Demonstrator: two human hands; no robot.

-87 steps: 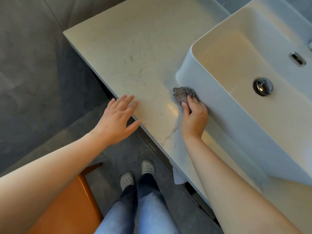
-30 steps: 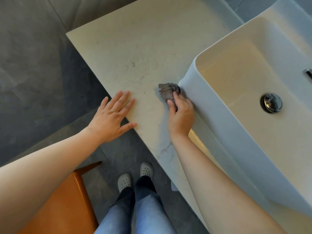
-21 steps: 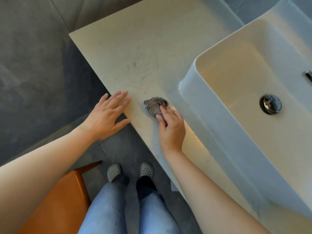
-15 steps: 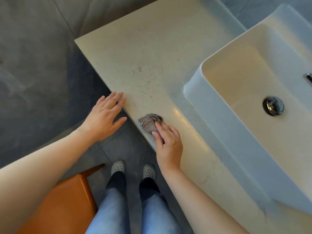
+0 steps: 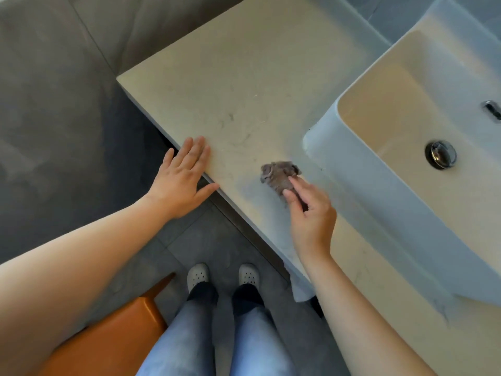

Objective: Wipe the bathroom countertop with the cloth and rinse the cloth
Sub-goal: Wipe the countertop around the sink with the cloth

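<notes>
Pinching cloth (image 5: 278,175) on countertop (image 5: 244,77), seemingly: right hand (image 5: 311,215).

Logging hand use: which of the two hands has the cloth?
The right hand, pinching the grey cloth on the countertop; the left hand lies flat at its front edge, holding nothing.

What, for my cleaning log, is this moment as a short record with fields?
cloth: grey, crumpled, on the countertop, between its front edge and the basin
right hand: pinches the cloth's near end
left hand: flat, fingers straight, on the countertop's front edge
basin: white, right of the cloth
rinse: not yet done; cloth lies outside the basin
</notes>
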